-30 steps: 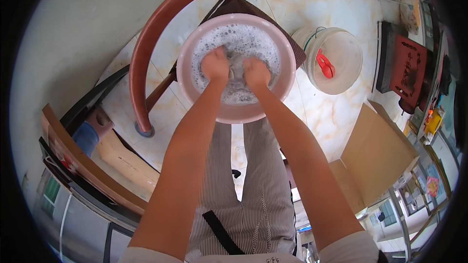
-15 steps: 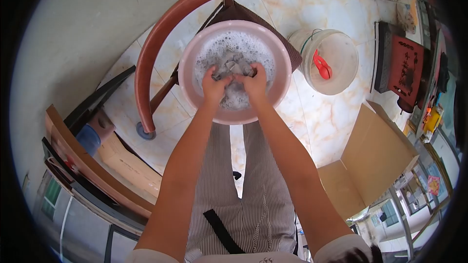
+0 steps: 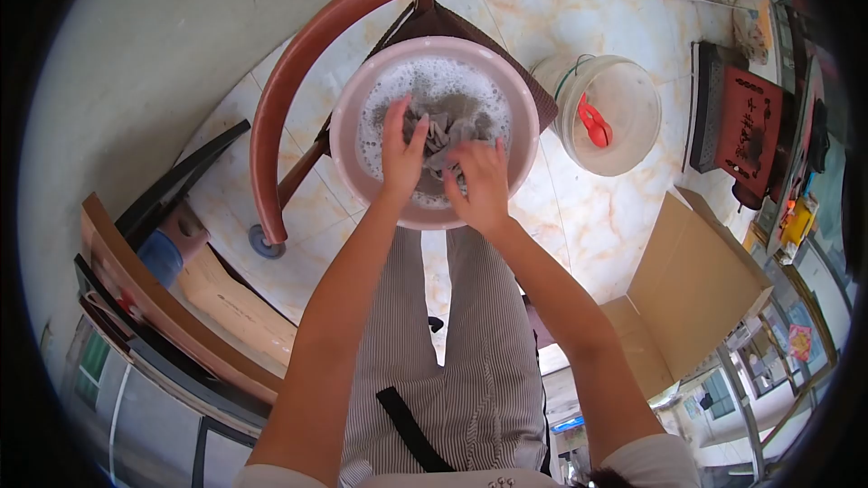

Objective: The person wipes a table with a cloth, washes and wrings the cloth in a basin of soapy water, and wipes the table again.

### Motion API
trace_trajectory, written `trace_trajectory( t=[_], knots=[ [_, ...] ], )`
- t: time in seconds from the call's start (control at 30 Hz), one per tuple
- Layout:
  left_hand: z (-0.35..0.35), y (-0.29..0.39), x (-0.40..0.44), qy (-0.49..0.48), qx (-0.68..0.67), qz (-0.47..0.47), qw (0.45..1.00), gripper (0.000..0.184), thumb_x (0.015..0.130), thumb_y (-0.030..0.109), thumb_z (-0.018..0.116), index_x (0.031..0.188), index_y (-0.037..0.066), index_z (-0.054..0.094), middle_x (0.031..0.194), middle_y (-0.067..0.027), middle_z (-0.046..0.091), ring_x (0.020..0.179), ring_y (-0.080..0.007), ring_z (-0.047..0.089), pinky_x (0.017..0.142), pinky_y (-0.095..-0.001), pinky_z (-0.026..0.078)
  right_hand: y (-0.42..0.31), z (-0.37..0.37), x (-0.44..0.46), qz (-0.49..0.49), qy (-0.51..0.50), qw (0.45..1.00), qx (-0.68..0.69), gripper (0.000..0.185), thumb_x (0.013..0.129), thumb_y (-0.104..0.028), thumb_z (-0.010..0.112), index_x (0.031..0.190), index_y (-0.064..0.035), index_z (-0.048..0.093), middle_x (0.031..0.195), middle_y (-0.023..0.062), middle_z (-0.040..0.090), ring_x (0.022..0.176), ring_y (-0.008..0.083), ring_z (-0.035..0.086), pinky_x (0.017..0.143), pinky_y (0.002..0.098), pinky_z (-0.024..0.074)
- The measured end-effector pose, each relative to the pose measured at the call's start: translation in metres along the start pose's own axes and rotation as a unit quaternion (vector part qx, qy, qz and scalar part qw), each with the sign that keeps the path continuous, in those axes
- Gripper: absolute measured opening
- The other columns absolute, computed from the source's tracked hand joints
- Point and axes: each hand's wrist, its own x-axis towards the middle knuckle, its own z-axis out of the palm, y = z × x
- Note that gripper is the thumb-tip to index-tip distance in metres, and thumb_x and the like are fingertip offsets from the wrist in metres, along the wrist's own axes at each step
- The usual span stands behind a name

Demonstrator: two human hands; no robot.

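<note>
A pink basin (image 3: 344,136) of sudsy, greyish water stands on the seat of a chair (image 3: 271,117). In its middle a wet, crumpled grey cloth (image 3: 438,134) pokes up out of the foam. My left hand (image 3: 402,149) is at the cloth's left side, fingers stretched and thumb apart. From the lower right, my right hand (image 3: 482,185) bends its fingers over the cloth, a fold of which lies between thumb and fingertips. How much cloth lies under the water is hidden.
Right of the chair a whitish bucket (image 3: 633,131) holds a red scoop (image 3: 594,122). An open cardboard box (image 3: 687,285) stands nearer on the right, with a dark red carved wooden piece (image 3: 750,126) beyond. Wooden furniture (image 3: 172,298) lines the left. Marbled tiles (image 3: 579,226) cover the floor.
Both hands were together on the bunched cloth. The left has opened its fingers and moved slightly up; the right has shifted right and down and turned. The cloth sits lower, with darker water showing.
</note>
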Motion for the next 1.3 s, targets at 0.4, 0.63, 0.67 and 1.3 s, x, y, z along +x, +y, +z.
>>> trace_trajectory(
  t=[0.4,0.63,0.67,1.3],
  knots=[
    [0.015,-0.064,0.026,-0.143,0.345,0.122,0.920,0.023,0.091,0.024,0.053,0.108,0.009,0.061,0.092,-0.0175,0.062,0.086,-0.0383,0.058,0.074,-0.0484,0.047,0.063,0.081,0.033,0.114,-0.077,0.978,-0.155,0.035,0.083,-0.037,0.062,0.101,-0.0073,0.057,0.097,0.0172,0.062,0.090,0.0356,0.060,0.074,0.0474,0.0497],
    [0.031,-0.049,0.049,-0.044,0.369,0.013,0.928,0.034,0.090,0.032,0.057,0.074,0.004,0.066,0.068,-0.0186,0.063,0.058,-0.0364,0.059,0.059,-0.0445,0.047,0.081,0.079,0.055,0.154,-0.099,0.970,-0.163,0.028,0.088,-0.031,0.053,0.082,-0.0060,0.063,0.081,0.0175,0.068,0.072,0.0380,0.066,0.066,0.0470,0.0530],
    [0.032,-0.049,0.047,0.030,0.314,0.043,0.948,0.038,0.090,0.035,0.058,0.069,0.004,0.066,0.066,-0.0175,0.063,0.055,-0.0346,0.058,0.057,-0.0423,0.046,0.084,0.082,0.053,0.162,-0.062,0.975,-0.141,0.029,0.088,-0.030,0.053,0.080,-0.0053,0.063,0.081,0.0174,0.068,0.072,0.0387,0.066,0.065,0.0476,0.0525],
    [0.014,-0.001,-0.046,0.112,0.223,-0.010,0.968,0.036,0.095,0.028,0.054,0.120,0.002,0.055,0.130,-0.0255,0.047,0.118,-0.0396,0.046,0.099,-0.0460,0.037,0.008,0.022,-0.018,0.130,0.022,0.988,-0.079,0.066,0.080,-0.036,0.068,0.134,-0.0069,0.046,0.136,0.0235,0.042,0.126,0.0443,0.039,0.099,0.0498,0.0357]
  ],
)
